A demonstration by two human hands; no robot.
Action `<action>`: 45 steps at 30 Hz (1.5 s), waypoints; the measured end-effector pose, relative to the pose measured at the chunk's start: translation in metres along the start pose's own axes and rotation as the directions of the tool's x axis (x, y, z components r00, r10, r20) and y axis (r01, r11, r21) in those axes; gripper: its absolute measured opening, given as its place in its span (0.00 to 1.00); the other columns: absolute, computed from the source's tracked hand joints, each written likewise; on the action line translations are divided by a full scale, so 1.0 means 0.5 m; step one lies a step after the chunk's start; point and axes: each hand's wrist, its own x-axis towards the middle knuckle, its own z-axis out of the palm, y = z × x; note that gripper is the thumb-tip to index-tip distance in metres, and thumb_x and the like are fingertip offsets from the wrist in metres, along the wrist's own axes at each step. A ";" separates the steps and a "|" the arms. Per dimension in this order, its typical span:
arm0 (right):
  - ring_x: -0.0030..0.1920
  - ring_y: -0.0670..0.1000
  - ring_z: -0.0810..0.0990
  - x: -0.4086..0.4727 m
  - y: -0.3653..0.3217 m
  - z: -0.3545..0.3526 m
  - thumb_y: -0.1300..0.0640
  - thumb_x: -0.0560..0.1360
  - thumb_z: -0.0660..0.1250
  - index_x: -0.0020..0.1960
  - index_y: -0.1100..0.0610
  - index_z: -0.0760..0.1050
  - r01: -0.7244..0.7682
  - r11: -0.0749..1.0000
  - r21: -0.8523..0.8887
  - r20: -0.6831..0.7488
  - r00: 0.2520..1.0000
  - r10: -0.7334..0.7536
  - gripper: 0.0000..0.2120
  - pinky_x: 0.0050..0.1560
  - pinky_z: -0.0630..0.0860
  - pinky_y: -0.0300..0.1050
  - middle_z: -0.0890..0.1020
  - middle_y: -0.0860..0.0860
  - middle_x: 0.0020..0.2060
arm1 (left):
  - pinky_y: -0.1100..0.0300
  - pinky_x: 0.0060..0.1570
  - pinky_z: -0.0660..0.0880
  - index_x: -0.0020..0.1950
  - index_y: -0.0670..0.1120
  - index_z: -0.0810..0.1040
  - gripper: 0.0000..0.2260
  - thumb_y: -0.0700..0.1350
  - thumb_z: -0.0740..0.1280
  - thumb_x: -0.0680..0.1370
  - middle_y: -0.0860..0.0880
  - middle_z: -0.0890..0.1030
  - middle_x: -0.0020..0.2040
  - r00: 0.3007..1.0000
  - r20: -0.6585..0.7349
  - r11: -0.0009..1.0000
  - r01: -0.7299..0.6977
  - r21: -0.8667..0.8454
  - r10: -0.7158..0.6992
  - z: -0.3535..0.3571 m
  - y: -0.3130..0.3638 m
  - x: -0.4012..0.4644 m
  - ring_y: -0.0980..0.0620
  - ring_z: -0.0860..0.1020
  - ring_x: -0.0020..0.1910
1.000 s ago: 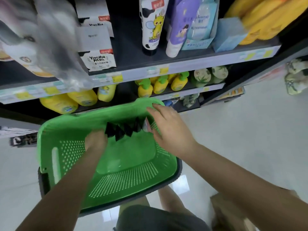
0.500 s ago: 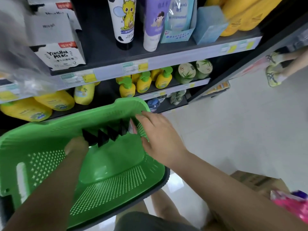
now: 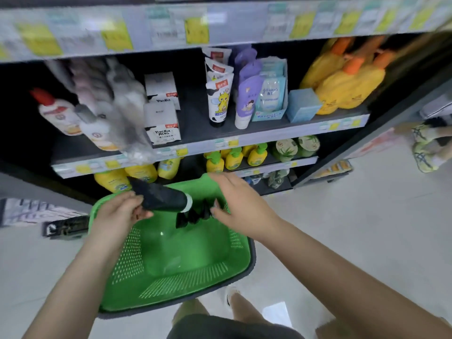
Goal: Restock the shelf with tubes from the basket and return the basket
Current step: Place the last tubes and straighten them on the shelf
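Holding one black tube [image 3: 161,198] in our left hand [image 3: 119,214] above the basket [image 3: 181,285], our spread right hand [image 3: 234,204] reaches for the remaining tubes [image 3: 193,215]; shelf [image 3: 256,132] restocking and basket return look unfinished.

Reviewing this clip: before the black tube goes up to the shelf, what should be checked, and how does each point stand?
1. Left hand has a grip on the black tube: ok.
2. Tube lifted above the green basket: ok.
3. Right hand free of load, reaching for the remaining tubes: ok.
4. Open shelf spot beside the standing tubes: ok.
5. Tube cap closed: cannot tell.
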 end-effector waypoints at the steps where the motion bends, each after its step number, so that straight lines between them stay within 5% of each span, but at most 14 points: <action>1: 0.70 0.54 0.62 0.000 -0.020 -0.020 0.51 0.73 0.67 0.75 0.54 0.53 0.016 0.999 0.045 0.021 1.000 -0.017 0.36 0.69 0.61 0.47 0.63 0.53 0.71 | 0.68 0.31 0.76 0.26 0.45 0.79 0.24 0.32 0.55 0.79 0.54 0.75 0.20 0.999 0.029 0.997 -0.044 -0.064 0.046 0.006 0.045 -0.028 0.62 0.73 0.21; 5: 0.67 0.51 0.66 -0.009 -0.098 -0.110 0.45 0.68 0.72 0.73 0.53 0.56 0.073 0.985 0.159 -0.021 0.997 -0.070 0.41 0.65 0.66 0.46 0.66 0.51 0.68 | 0.71 0.23 0.70 0.21 0.46 0.78 0.27 0.30 0.53 0.77 0.54 0.69 0.19 0.964 0.110 0.958 -0.218 -0.188 0.241 0.036 0.198 -0.119 0.60 0.67 0.19; 11: 0.52 0.47 0.77 -0.043 -0.165 -0.279 0.48 0.67 0.74 0.60 0.49 0.66 0.208 0.944 0.254 -0.350 0.930 -0.111 0.26 0.50 0.75 0.48 0.78 0.45 0.52 | 0.70 0.24 0.66 0.20 0.47 0.74 0.24 0.35 0.56 0.76 0.54 0.66 0.17 0.804 0.262 0.842 -0.477 -0.252 0.534 0.098 0.395 -0.236 0.58 0.65 0.18; 15: 0.48 0.39 0.77 -0.070 -0.169 -0.404 0.53 0.67 0.75 0.53 0.47 0.71 0.359 0.832 0.422 -0.481 0.867 -0.130 0.18 0.44 0.75 0.35 0.79 0.40 0.47 | 0.67 0.29 0.73 0.26 0.50 0.77 0.12 0.45 0.63 0.70 0.53 0.70 0.22 0.593 0.333 0.677 -0.684 -0.273 0.733 0.137 0.494 -0.291 0.55 0.73 0.24; 18: 0.47 0.41 0.80 -0.082 -0.172 -0.492 0.53 0.64 0.74 0.47 0.44 0.75 0.465 0.710 0.528 -0.559 0.820 -0.121 0.13 0.47 0.78 0.44 0.82 0.42 0.43 | 0.68 0.37 0.74 0.35 0.53 0.77 0.03 0.49 0.68 0.68 0.53 0.77 0.31 0.442 0.323 0.496 -0.862 -0.105 0.837 0.159 0.545 -0.305 0.58 0.75 0.33; 21: 0.43 0.39 0.81 -0.086 -0.175 -0.576 0.56 0.65 0.69 0.46 0.48 0.76 0.566 0.600 0.565 -0.620 0.771 -0.144 0.10 0.43 0.76 0.36 0.83 0.38 0.39 | 0.65 0.44 0.74 0.44 0.58 0.76 0.10 0.56 0.67 0.65 0.56 0.79 0.41 0.361 0.335 0.373 -0.927 0.028 0.870 0.193 0.594 -0.299 0.59 0.76 0.41; 24: 0.43 0.40 0.82 -0.094 -0.190 -0.657 0.56 0.67 0.68 0.47 0.49 0.76 0.604 0.593 0.533 -0.657 0.737 -0.160 0.09 0.41 0.77 0.36 0.84 0.39 0.39 | 0.60 0.49 0.75 0.50 0.61 0.71 0.14 0.55 0.67 0.66 0.54 0.77 0.49 0.348 0.391 0.308 -0.937 0.164 0.852 0.229 0.640 -0.295 0.60 0.77 0.45; 28: 0.47 0.50 0.83 -0.082 -0.207 -0.746 0.56 0.72 0.69 0.48 0.49 0.79 0.608 0.563 0.560 -0.668 0.733 -0.127 0.06 0.49 0.80 0.51 0.85 0.48 0.44 | 0.56 0.52 0.77 0.59 0.59 0.69 0.18 0.52 0.69 0.71 0.57 0.76 0.51 0.314 0.418 0.231 -0.943 0.238 0.852 0.268 0.700 -0.310 0.60 0.78 0.48; 32: 0.50 0.56 0.82 -0.054 -0.228 -0.825 0.57 0.75 0.65 0.53 0.54 0.78 0.626 0.501 0.598 -0.658 0.740 -0.138 0.08 0.50 0.80 0.52 0.84 0.55 0.49 | 0.72 0.39 0.73 0.63 0.57 0.64 0.23 0.49 0.70 0.72 0.62 0.74 0.47 0.232 0.360 0.131 -0.950 0.283 0.904 0.304 0.768 -0.313 0.65 0.76 0.43; 35: 0.52 0.55 0.81 -0.014 -0.243 -0.880 0.55 0.74 0.67 0.54 0.53 0.77 0.648 0.483 0.588 -0.677 0.722 -0.144 0.09 0.50 0.79 0.54 0.83 0.55 0.51 | 0.71 0.39 0.70 0.61 0.55 0.62 0.24 0.48 0.71 0.71 0.63 0.72 0.47 0.175 0.283 0.083 -0.947 0.310 0.943 0.328 0.825 -0.301 0.64 0.75 0.43; 40: 0.52 0.54 0.81 0.074 -0.262 -0.969 0.53 0.74 0.68 0.59 0.58 0.73 0.660 0.499 0.561 -0.712 0.693 -0.116 0.16 0.42 0.79 0.48 0.80 0.56 0.53 | 0.58 0.51 0.73 0.63 0.46 0.64 0.26 0.48 0.72 0.71 0.52 0.77 0.55 0.199 0.165 0.124 -0.917 0.379 0.966 0.364 0.927 -0.253 0.52 0.76 0.54; 45: 0.33 0.47 0.73 0.156 -0.276 -1.042 0.54 0.75 0.66 0.50 0.56 0.76 0.629 0.583 0.514 -0.724 0.683 -0.097 0.07 0.35 0.71 0.42 0.76 0.59 0.39 | 0.59 0.49 0.70 0.61 0.42 0.64 0.22 0.44 0.70 0.72 0.46 0.76 0.58 0.261 0.091 0.180 -0.842 0.509 0.961 0.397 1.021 -0.196 0.46 0.75 0.57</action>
